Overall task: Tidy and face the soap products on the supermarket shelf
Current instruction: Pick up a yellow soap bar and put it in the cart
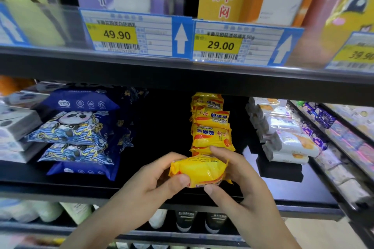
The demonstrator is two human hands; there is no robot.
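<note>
Both hands hold one yellow sulfur soap bar at the front edge of the dark shelf.

Left hand [159, 178] and right hand [232, 176] curl around the wrapped sulfur soap bar [199, 172], thumbs pressed on its near face. Just behind it on the shelf [283, 190] stands a row of sulfur soap bars [211, 127], one label upside down. Blue panda-print packs [79, 133] lie stacked to the left.

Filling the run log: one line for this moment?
left hand: holds yellow plastic-wrapped soap bar | right hand: holds same | yellow soap row: on black shelf
</note>
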